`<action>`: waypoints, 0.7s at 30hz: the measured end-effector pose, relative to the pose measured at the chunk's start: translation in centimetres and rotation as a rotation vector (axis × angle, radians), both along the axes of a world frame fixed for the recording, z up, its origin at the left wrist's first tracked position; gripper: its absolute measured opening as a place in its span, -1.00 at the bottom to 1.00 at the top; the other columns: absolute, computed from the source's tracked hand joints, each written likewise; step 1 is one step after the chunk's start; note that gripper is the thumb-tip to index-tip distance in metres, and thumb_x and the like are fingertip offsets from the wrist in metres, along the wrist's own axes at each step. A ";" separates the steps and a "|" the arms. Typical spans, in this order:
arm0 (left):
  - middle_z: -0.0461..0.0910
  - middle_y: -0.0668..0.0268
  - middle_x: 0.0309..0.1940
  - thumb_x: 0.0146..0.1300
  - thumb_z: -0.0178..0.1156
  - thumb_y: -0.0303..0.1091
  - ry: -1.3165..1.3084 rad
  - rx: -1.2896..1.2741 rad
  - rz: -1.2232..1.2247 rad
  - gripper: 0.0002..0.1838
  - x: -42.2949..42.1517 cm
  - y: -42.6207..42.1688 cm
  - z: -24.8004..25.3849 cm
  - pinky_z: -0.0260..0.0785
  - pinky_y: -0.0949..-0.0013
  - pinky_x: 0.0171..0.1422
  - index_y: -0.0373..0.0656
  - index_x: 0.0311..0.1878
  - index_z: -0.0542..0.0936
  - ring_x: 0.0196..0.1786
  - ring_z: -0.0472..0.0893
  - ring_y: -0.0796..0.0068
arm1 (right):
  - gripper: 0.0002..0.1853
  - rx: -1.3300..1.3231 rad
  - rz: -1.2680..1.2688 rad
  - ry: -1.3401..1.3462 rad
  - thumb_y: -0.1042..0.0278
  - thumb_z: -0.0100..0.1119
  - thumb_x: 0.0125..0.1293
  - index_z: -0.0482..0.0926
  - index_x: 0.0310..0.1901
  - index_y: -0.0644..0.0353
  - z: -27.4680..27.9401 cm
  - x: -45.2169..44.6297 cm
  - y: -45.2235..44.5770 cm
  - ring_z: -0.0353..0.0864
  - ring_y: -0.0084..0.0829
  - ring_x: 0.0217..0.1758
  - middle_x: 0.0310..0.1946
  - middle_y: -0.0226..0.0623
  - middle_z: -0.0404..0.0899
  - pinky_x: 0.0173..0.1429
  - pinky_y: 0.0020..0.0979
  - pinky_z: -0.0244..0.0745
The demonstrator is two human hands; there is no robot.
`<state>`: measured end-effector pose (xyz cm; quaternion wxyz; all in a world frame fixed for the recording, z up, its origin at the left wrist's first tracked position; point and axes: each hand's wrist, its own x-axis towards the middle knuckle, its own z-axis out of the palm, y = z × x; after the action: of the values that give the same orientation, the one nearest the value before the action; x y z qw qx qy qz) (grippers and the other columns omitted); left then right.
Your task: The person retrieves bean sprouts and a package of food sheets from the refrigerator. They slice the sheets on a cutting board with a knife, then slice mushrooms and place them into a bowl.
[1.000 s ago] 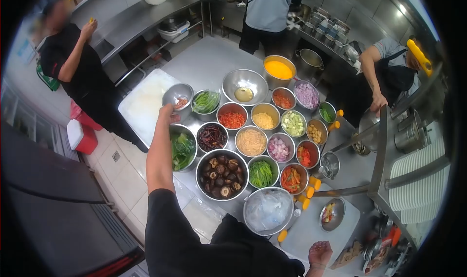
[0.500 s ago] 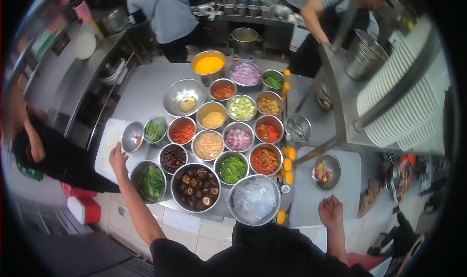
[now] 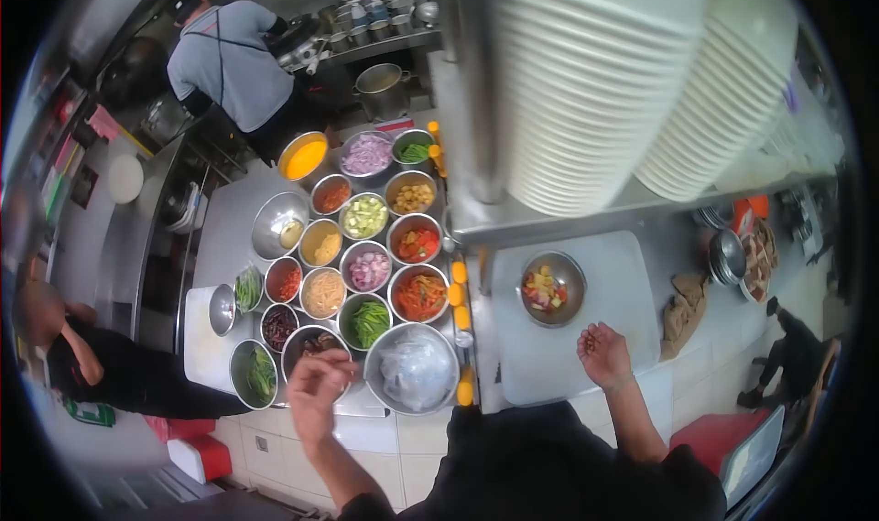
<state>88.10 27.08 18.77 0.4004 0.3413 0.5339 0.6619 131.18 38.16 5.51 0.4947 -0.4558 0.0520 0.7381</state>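
My left hand [image 3: 320,391] hangs over the near edge of the bowl of dark mushrooms [image 3: 320,341], hiding much of it. Its fingers are bent together, and whatever they hold is hidden. Palm up, my right hand [image 3: 604,356] is cupped around a few small reddish-brown pieces too small to name. Just beyond it, a metal bowl [image 3: 553,288] with yellow, red and pale chopped pieces sits on a white cutting board [image 3: 522,374]. Right of my left hand stands a large metal bowl holding a clear plastic bag [image 3: 412,369].
Metal containers of cut vegetables, such as shredded carrots and peppers [image 3: 418,294] and green beans [image 3: 370,323], crowd the left table. Yellow-capped bottles [image 3: 461,318] line its right edge. Stacked white plates [image 3: 586,91] stand on a shelf. Another person [image 3: 229,63] works at the back; one stands left.
My left hand has come right from beside the small bowl on the left board to over the mushrooms. The view has turned right. My right hand stays cupped near the right board.
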 end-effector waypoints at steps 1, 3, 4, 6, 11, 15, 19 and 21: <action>0.62 0.02 -0.10 0.19 0.28 -0.59 -0.024 -0.006 -0.066 -0.91 2.5 0.6 -0.3 0.56 0.30 -0.08 -0.27 -0.28 0.55 -0.13 0.68 0.27 | -0.79 -0.003 -0.015 0.008 0.21 0.11 0.39 0.53 -0.30 0.18 -0.3 1.3 0.1 0.50 -0.38 -0.24 -0.36 -0.32 0.51 -0.08 -0.42 0.46; 0.61 -0.07 -0.10 0.20 0.30 -0.54 -0.022 -0.034 -0.200 -0.89 7.5 1.2 -1.1 0.58 0.22 -0.09 -0.31 -0.30 0.53 -0.16 0.69 0.20 | -0.79 0.012 -0.005 0.034 0.20 0.12 0.37 0.54 -0.27 0.18 -0.9 3.8 -0.3 0.52 -0.36 -0.20 -0.34 -0.31 0.53 -0.02 -0.42 0.48; 0.62 -0.08 -0.10 0.20 0.30 -0.55 -0.073 -0.072 -0.262 -0.90 10.1 1.6 -1.6 0.58 0.23 -0.09 -0.31 -0.30 0.55 -0.15 0.69 0.20 | -0.79 0.008 -0.031 0.040 0.20 0.12 0.37 0.54 -0.27 0.18 -1.2 5.1 0.0 0.52 -0.36 -0.20 -0.34 -0.31 0.53 -0.02 -0.42 0.48; 0.62 -0.07 -0.08 0.23 0.28 -0.54 -0.084 -0.151 -0.363 -0.92 15.4 2.2 -3.3 0.56 0.25 -0.09 -0.32 -0.27 0.58 -0.14 0.69 0.20 | -0.78 -0.024 -0.051 -0.026 0.20 0.13 0.36 0.55 -0.23 0.20 -1.7 7.6 -0.6 0.54 -0.34 -0.16 -0.30 -0.29 0.55 0.05 -0.40 0.49; 0.65 0.11 -0.10 0.36 0.20 -0.46 0.002 -0.371 -0.636 -0.87 27.7 3.0 -6.9 0.50 0.38 -0.07 -0.33 -0.14 0.60 -0.11 0.66 0.37 | -0.78 -0.006 -0.149 0.027 0.23 0.13 0.34 0.53 -0.19 0.23 -3.2 14.0 -1.7 0.55 -0.32 -0.12 -0.24 -0.24 0.57 0.11 -0.36 0.49; 0.64 0.33 -0.22 0.40 0.20 -0.39 0.158 -0.580 -0.839 -0.82 35.4 3.1 -8.8 0.44 0.53 -0.06 -0.31 -0.07 0.60 -0.18 0.59 0.61 | -0.80 -0.014 -0.203 0.065 0.29 0.08 0.36 0.52 -0.15 0.25 -3.8 18.4 -2.8 0.55 -0.32 -0.11 -0.21 -0.21 0.57 0.15 -0.33 0.49; 0.67 0.28 -0.26 0.40 0.21 -0.28 0.198 -0.596 -0.903 -0.75 40.2 3.6 -9.6 0.45 0.48 -0.09 -0.29 -0.07 0.64 -0.17 0.62 0.55 | -0.79 0.000 -0.231 0.120 0.32 0.05 0.38 0.52 -0.12 0.29 -2.6 22.2 -3.0 0.54 -0.30 -0.07 -0.19 -0.19 0.56 0.18 -0.34 0.49; 0.64 0.34 -0.29 0.40 0.21 -0.30 0.217 -0.591 -0.906 -0.76 41.4 4.0 -9.7 0.42 0.53 -0.11 -0.31 -0.07 0.62 -0.21 0.57 0.63 | -0.78 0.021 -0.228 0.158 0.31 0.05 0.38 0.52 -0.12 0.30 -2.3 23.6 -2.7 0.54 -0.29 -0.06 -0.18 -0.19 0.55 0.19 -0.34 0.49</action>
<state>129.52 31.11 9.07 0.6668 0.4763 0.5349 0.2061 154.80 35.50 3.16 0.5745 -0.3820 0.1345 0.7113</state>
